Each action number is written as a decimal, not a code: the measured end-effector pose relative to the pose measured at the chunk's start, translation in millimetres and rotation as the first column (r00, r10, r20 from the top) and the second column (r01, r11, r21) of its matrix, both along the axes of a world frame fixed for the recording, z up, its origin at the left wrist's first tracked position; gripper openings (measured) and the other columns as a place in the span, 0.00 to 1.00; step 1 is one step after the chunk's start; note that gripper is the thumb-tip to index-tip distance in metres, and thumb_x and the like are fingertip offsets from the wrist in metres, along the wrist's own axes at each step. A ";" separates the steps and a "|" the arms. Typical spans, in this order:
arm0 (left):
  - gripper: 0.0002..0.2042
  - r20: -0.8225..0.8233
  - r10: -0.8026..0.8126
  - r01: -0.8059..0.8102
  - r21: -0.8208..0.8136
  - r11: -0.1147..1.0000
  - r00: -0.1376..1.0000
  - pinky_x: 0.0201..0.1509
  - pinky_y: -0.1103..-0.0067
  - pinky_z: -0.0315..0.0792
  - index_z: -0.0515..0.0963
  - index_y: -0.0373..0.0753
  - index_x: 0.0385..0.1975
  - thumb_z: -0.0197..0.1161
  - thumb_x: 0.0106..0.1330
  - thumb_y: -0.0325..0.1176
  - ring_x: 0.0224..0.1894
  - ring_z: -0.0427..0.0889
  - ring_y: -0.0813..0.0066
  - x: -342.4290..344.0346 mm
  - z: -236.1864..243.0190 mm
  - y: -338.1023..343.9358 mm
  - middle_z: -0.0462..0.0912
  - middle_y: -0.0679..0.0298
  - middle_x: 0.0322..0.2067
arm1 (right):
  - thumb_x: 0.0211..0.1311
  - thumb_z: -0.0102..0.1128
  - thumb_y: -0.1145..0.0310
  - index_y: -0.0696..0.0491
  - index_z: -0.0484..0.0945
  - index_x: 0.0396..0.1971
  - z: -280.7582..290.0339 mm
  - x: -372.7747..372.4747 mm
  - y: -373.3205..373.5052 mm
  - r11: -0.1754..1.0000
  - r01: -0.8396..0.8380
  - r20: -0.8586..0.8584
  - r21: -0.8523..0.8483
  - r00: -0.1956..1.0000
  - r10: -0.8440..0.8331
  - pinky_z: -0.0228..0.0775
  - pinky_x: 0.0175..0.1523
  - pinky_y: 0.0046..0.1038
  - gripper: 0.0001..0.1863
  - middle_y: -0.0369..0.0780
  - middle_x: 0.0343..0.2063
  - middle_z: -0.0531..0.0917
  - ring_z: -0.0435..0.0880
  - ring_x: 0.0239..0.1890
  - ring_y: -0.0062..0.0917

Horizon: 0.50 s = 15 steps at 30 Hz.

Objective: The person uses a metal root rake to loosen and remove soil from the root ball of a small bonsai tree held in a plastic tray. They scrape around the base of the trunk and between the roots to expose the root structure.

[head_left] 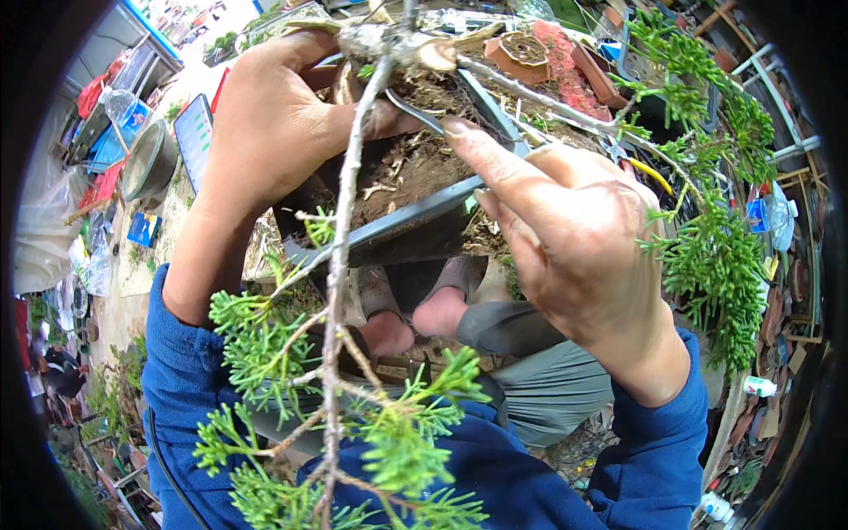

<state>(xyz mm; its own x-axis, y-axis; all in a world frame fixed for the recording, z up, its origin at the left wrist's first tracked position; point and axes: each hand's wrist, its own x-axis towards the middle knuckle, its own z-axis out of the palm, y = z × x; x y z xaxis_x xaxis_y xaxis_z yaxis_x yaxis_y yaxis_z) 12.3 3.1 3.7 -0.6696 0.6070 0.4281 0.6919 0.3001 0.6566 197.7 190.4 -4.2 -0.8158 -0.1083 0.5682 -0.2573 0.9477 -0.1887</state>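
Note:
A juniper with pale bare branches and green sprays grows in a dark rectangular pot, tilted before me. Brown soil with dry bits and roots fills the pot. My left hand is curled round the base of the juniper's trunk, its thumb reaching across above the soil; some of its fingers are hidden behind the wood. In my right hand is a thin, curved metal tool, pinched under the forefinger. The tool's bent end lies over the soil next to my left thumb, and its rear part is hidden by the hand.
A sawn branch stub juts out above the pot. Further green sprays hang at the right, near yellow-handled pliers. A small terracotta pot stands beyond. At the left are a phone and a round grey basin.

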 end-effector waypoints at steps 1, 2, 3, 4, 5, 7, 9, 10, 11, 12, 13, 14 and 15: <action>0.25 0.020 -0.007 0.007 0.020 1.000 1.000 0.38 0.79 0.76 0.87 0.32 0.41 0.86 0.46 0.40 0.30 0.82 0.82 -2.1 -0.7 1.0 0.87 0.65 0.27 | 0.54 0.69 0.81 0.51 0.86 0.58 -0.1 -0.8 -0.2 1.000 -0.009 0.025 -0.028 1.000 0.009 0.73 0.32 0.38 0.28 0.44 0.25 0.81 0.81 0.25 0.38; 0.23 -0.029 0.025 -0.026 -0.018 0.999 0.999 0.33 0.78 0.70 0.86 0.31 0.36 0.86 0.46 0.41 0.25 0.74 0.81 -3.2 -2.0 1.4 0.81 0.67 0.22 | 0.55 0.67 0.81 0.51 0.86 0.57 -0.8 -1.0 -1.5 0.999 0.009 -0.006 -0.034 1.000 -0.009 0.73 0.32 0.38 0.27 0.44 0.25 0.81 0.81 0.26 0.38; 0.23 -0.043 0.033 -0.034 -0.017 0.999 0.999 0.32 0.78 0.69 0.86 0.31 0.34 0.86 0.46 0.42 0.25 0.72 0.81 -4.0 -3.7 2.2 0.80 0.67 0.21 | 0.55 0.66 0.81 0.52 0.86 0.57 -1.3 -1.5 -1.9 1.000 0.008 -0.024 -0.029 1.000 -0.008 0.73 0.32 0.39 0.26 0.45 0.26 0.82 0.81 0.26 0.39; 0.23 -0.057 0.041 -0.042 -0.015 0.999 0.998 0.31 0.78 0.68 0.85 0.31 0.33 0.86 0.46 0.42 0.24 0.71 0.81 -4.9 -5.0 2.7 0.78 0.67 0.20 | 0.56 0.66 0.80 0.52 0.87 0.57 -2.1 -0.7 -3.1 0.999 0.032 0.001 -0.037 0.999 -0.032 0.73 0.32 0.38 0.26 0.44 0.26 0.81 0.81 0.26 0.39; 0.23 -0.060 0.048 -0.049 -0.014 0.999 0.997 0.31 0.77 0.68 0.85 0.31 0.31 0.86 0.46 0.44 0.24 0.71 0.81 -4.9 -5.6 2.2 0.77 0.66 0.19 | 0.56 0.65 0.79 0.53 0.87 0.57 -2.6 0.5 -4.0 0.999 0.051 -0.012 0.002 0.999 -0.051 0.73 0.32 0.38 0.25 0.44 0.26 0.80 0.81 0.26 0.38; 0.18 -0.070 0.054 -0.061 -0.091 0.994 0.996 0.39 0.78 0.75 0.87 0.32 0.36 0.84 0.49 0.35 0.31 0.80 0.80 -5.2 -4.8 0.7 0.86 0.64 0.28 | 0.58 0.68 0.73 0.53 0.87 0.57 -3.8 4.3 -6.6 0.999 0.047 0.036 -0.024 0.998 -0.046 0.73 0.32 0.37 0.24 0.43 0.25 0.79 0.80 0.26 0.37; 0.16 -0.046 0.032 -0.037 -0.120 0.992 0.998 0.49 0.78 0.81 0.89 0.33 0.42 0.81 0.52 0.25 0.39 0.87 0.78 -3.8 -3.7 -0.4 0.92 0.62 0.38 | 0.49 0.72 0.57 0.53 0.86 0.59 -6.3 7.6 -10.2 0.996 0.052 0.060 -0.072 0.997 -0.048 0.72 0.32 0.36 0.33 0.42 0.25 0.77 0.78 0.25 0.36; 0.16 -0.067 0.044 -0.050 -0.089 0.995 0.997 0.42 0.78 0.78 0.89 0.33 0.38 0.83 0.51 0.30 0.34 0.84 0.81 -3.5 -3.3 0.3 0.90 0.63 0.32 | 0.45 0.74 0.49 0.52 0.86 0.60 -7.9 9.1 -12.1 0.994 0.055 0.071 -0.097 0.996 -0.049 0.72 0.32 0.35 0.39 0.41 0.24 0.76 0.77 0.25 0.35; 0.17 -0.086 0.057 -0.062 -0.058 0.996 0.995 0.35 0.79 0.75 0.89 0.32 0.34 0.84 0.49 0.36 0.28 0.80 0.83 -2.7 -3.2 1.3 0.88 0.64 0.26 | 0.41 0.73 0.46 0.52 0.85 0.60 -10.8 8.3 -13.4 0.993 0.069 0.068 -0.092 0.996 -0.063 0.72 0.32 0.35 0.42 0.41 0.25 0.76 0.77 0.25 0.35; 0.17 -0.075 0.057 -0.061 -0.047 0.997 0.996 0.35 0.79 0.75 0.89 0.32 0.34 0.84 0.49 0.35 0.28 0.80 0.83 -1.9 -3.1 2.4 0.88 0.64 0.27 | 0.44 0.73 0.50 0.52 0.85 0.61 -13.8 7.6 -14.3 0.993 0.078 0.046 -0.086 0.996 -0.074 0.72 0.32 0.35 0.40 0.40 0.25 0.76 0.77 0.25 0.34; 0.17 -0.135 0.066 -0.074 -0.056 0.996 0.989 0.35 0.79 0.75 0.89 0.32 0.34 0.84 0.49 0.35 0.28 0.80 0.83 -1.0 -2.6 2.9 0.88 0.64 0.27 | 0.47 0.73 0.54 0.52 0.84 0.62 -17.0 6.6 -15.1 0.993 0.088 0.024 -0.080 0.996 -0.086 0.72 0.32 0.35 0.38 0.40 0.25 0.76 0.77 0.25 0.34; 0.16 -0.051 0.058 -0.060 -0.025 0.998 0.997 0.34 0.79 0.75 0.89 0.32 0.34 0.84 0.49 0.35 0.28 0.80 0.83 -0.2 -2.3 3.5 0.88 0.64 0.27 | 0.50 0.73 0.58 0.51 0.84 0.63 -19.9 6.2 -15.6 0.992 0.098 0.002 -0.074 0.995 -0.098 0.72 0.32 0.35 0.36 0.40 0.25 0.76 0.77 0.26 0.34; 0.14 -0.002 0.054 -0.054 -0.058 0.997 0.999 0.41 0.78 0.78 0.89 0.32 0.38 0.81 0.52 0.29 0.33 0.84 0.81 0.2 -1.8 3.7 0.90 0.63 0.33 | 0.52 0.72 0.63 0.51 0.83 0.63 -23.4 3.6 -15.7 0.993 0.106 -0.053 -0.060 0.993 -0.109 0.73 0.32 0.35 0.34 0.40 0.25 0.76 0.78 0.26 0.34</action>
<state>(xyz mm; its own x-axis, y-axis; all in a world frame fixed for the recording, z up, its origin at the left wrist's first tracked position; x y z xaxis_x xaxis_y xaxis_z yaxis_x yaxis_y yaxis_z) 12.5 6.9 1.9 -0.7017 0.5938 0.3939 0.6742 0.3746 0.6365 201.3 174.7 -27.7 -0.7878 0.0117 0.6158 -0.1662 0.9587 -0.2310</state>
